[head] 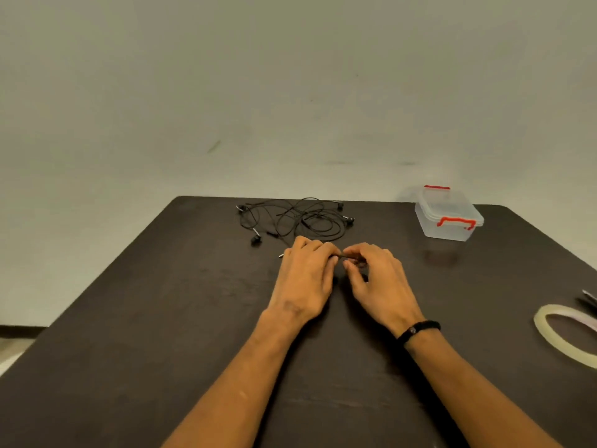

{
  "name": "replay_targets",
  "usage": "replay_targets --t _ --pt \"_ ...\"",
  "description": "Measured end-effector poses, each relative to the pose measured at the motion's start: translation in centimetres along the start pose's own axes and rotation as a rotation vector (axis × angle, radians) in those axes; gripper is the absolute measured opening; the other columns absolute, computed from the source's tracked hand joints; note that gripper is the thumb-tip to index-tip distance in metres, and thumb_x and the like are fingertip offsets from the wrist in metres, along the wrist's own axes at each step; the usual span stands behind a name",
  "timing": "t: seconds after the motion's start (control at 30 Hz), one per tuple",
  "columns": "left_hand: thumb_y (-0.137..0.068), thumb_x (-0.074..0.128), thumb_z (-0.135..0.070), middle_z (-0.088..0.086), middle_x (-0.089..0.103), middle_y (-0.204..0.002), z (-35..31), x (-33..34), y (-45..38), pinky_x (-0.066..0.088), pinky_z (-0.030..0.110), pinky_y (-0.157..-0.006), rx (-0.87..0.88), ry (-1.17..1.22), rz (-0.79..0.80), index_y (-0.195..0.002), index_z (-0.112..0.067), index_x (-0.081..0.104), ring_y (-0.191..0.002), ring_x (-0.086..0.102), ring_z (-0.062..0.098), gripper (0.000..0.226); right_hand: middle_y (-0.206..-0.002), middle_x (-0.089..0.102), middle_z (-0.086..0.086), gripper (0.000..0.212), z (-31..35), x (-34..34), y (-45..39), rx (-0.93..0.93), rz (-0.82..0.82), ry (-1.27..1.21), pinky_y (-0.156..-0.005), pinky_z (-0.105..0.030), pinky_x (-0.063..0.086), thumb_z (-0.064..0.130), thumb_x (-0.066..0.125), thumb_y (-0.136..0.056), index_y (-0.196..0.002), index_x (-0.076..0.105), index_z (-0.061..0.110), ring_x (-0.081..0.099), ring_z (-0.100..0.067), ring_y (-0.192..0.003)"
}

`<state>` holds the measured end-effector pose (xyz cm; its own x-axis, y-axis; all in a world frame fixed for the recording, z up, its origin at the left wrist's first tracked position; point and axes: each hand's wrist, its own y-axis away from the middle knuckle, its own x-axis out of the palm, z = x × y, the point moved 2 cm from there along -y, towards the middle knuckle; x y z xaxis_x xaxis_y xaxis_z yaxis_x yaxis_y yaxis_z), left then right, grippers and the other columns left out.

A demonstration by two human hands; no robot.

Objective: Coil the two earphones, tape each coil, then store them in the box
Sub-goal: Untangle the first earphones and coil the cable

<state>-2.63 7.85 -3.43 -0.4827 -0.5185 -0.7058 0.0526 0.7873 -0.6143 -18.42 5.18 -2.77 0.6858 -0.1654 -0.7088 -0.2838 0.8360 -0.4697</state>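
Note:
Two black earphones (300,219) lie tangled in loose loops at the far middle of the dark table (161,318). One cable runs from the tangle toward me into my hands. My left hand (305,276) grips the plug end of that cable, and the metal jack tip pokes out at its left side. My right hand (378,279) pinches the same cable close beside the left hand's fingertips. A clear plastic box (447,215) with red latches stands shut at the far right. A roll of clear tape (565,334) lies flat at the right edge.
A pale wall rises behind the table's far edge. A small pale object (589,297) pokes in at the right edge just beyond the tape. Bare dark tabletop spreads on the left and near sides. The floor shows at the lower left.

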Motion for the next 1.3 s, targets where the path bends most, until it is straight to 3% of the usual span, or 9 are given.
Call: replay_targets --t 0.1,0.2,0.33,0.43,0.6,0.7,0.93,1.2,1.3 --pt "-0.100 0.058 -0.026 -0.010 0.070 -0.100 0.0 -0.2 0.2 0.050 0.042 -0.083 -0.026 0.026 -0.061 -0.107 -0.023 0.070 -0.101 0.055 0.018 0.014 -0.116 0.052 0.005 0.022 -0.1 -0.3 0.1 0.046 -0.098 0.042 -0.089 -0.010 0.037 0.014 0.070 -0.097 -0.117 0.075 0.021 0.045 -0.012 -0.109" --pt "-0.098 0.062 -0.028 -0.010 0.070 -0.099 -0.3 -0.6 0.2 0.052 0.041 -0.083 -0.042 0.056 -0.091 -0.103 -0.023 0.071 -0.102 0.057 0.016 0.012 -0.105 0.049 0.002 0.022 0.0 -0.6 -0.1 0.077 -0.229 0.051 -0.084 -0.026 0.047 0.020 0.074 -0.095 -0.116 0.078 0.022 0.046 -0.015 -0.100" --pt "-0.099 0.060 -0.038 -0.012 0.066 -0.092 -0.7 -0.6 0.3 0.048 0.035 -0.083 -0.037 0.046 -0.056 -0.093 -0.024 0.068 -0.097 0.054 0.013 0.017 -0.085 0.065 0.010 0.019 0.1 -0.6 -0.2 0.097 -0.176 -0.062 -0.076 -0.037 0.059 0.023 0.071 -0.096 -0.114 0.076 0.022 0.061 -0.009 -0.077" --pt "-0.101 0.056 -0.039 -0.012 0.061 -0.084 -1.0 -0.6 0.3 0.043 0.032 -0.079 -0.012 -0.009 -0.020 -0.087 -0.023 0.062 -0.090 0.050 0.011 0.022 -0.097 0.072 0.008 0.023 0.1 -0.5 -0.5 0.092 -0.151 -0.203 -0.081 -0.027 0.059 0.012 0.066 -0.097 -0.117 0.074 0.020 0.066 -0.003 -0.084" --pt "-0.105 0.051 -0.033 -0.012 0.055 -0.078 -1.5 -0.6 0.0 0.036 0.030 -0.076 0.013 -0.034 -0.026 -0.093 -0.022 0.056 -0.075 0.045 0.011 0.017 -0.116 0.052 -0.003 0.023 0.3 -0.5 -0.2 -0.017 -0.206 -0.061 -0.083 -0.027 0.051 0.015 0.068 -0.096 -0.117 0.076 0.017 0.052 -0.018 -0.102" --pt "-0.107 0.044 -0.033 -0.010 0.053 -0.075 -1.9 -0.7 -0.1 0.038 0.034 -0.073 -0.003 -0.010 -0.041 -0.094 -0.022 0.051 -0.070 0.045 0.012 0.018 -0.122 0.060 -0.003 0.021 1.5 0.0 0.2 -0.138 -0.124 -0.111 -0.088 -0.030 0.053 0.013 0.059 -0.100 -0.114 0.074 0.015 0.054 -0.019 -0.109" --pt "-0.106 0.042 -0.028 -0.007 0.054 -0.072 -1.9 -1.7 0.1 0.046 0.040 -0.059 -0.096 0.105 -0.213 -0.087 -0.019 0.050 -0.063 0.052 0.014 0.022 -0.118 0.070 0.003 0.027 3.0 0.9 0.1 -0.159 -0.037 -0.421 -0.097 -0.028 0.053 0.017 0.048 -0.107 -0.126 0.067 0.016 0.064 -0.011 -0.109" --pt "-0.098 0.042 -0.026 -0.006 0.048 -0.060 -1.1 -4.3 0.9 0.036 0.030 -0.053 -0.238 0.113 -0.459 -0.075 -0.017 0.050 -0.054 0.045 0.015 0.026 -0.096 0.058 0.006 0.016 2.7 1.7 -0.2 -0.169 -0.014 -0.211 -0.081 -0.033 0.048 0.028 0.047 -0.110 -0.103 0.061 0.021 0.053 -0.013 -0.090" --pt "-0.097 0.043 -0.022 -0.008 0.049 -0.056 0.4 -5.6 1.5 0.034 0.028 -0.054 -0.343 0.141 -0.536 -0.072 -0.018 0.049 -0.052 0.045 0.013 0.026 -0.091 0.052 0.008 0.018 2.5 1.6 -0.2 -0.153 -0.007 -0.159 -0.075 -0.024 0.039 0.031 0.046 -0.110 -0.099 0.057 0.023 0.046 -0.013 -0.087"
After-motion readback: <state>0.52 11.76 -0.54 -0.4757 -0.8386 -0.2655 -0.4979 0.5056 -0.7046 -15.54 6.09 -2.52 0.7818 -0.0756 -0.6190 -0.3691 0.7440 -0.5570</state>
